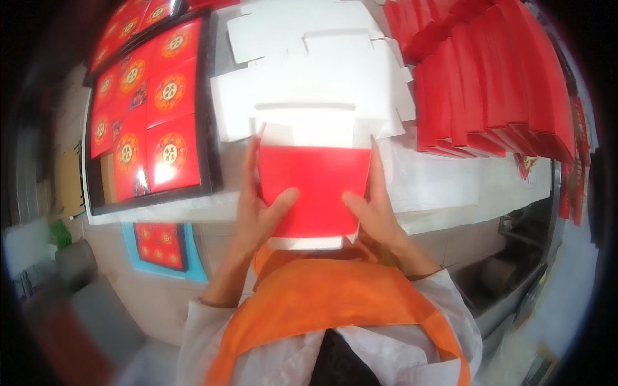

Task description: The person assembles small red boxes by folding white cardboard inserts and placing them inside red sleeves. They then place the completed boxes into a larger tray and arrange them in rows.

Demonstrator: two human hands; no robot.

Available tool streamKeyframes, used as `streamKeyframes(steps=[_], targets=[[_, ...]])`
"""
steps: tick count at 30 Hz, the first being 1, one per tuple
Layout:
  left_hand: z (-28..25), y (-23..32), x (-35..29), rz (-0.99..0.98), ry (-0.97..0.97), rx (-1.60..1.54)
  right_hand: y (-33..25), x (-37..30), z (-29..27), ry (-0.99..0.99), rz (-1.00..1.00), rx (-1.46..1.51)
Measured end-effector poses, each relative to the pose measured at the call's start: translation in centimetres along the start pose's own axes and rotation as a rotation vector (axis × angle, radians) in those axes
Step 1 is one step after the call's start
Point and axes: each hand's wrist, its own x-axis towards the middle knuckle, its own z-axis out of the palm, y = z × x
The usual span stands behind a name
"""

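Note:
Between my two hands is a red cardboard box [315,186], partly folded, with its white inside showing at the far end. A white flap sticks out at its near edge. My left hand [259,202] grips its left side, the thumb lying on the red face. On the opposite side my right hand [374,204] holds it the same way, thumb on top. The other fingers run along the box's sides and are partly hidden. Just beyond the box lie flat white carton blanks [302,74], overlapping on the table [438,180].
To the left, a black-rimmed tray [210,122] holds several red boxes [168,93] with round gold emblems. A row of red folded cartons [476,83] leans at the right. Below the table's left edge, another red box tray [159,246] lies on a blue sheet [196,260].

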Motion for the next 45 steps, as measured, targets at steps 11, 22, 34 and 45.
streamKeyframes(steps=[11,22,34,45], targets=[[0.8,-5.0,-5.5,-0.436,-0.083,-0.191,5.9,-4.3,-1.0,0.03,0.059,-0.14],[2.8,-5.4,-5.3,0.032,0.182,-0.312,6.3,-3.8,1.0,0.291,-0.085,0.357],[2.3,-1.9,-3.4,-0.236,0.009,-0.108,4.0,-3.0,0.4,0.233,0.001,0.243],[2.3,-4.5,-4.9,-0.09,0.131,-0.229,5.1,-3.9,0.1,0.208,0.037,0.293]])
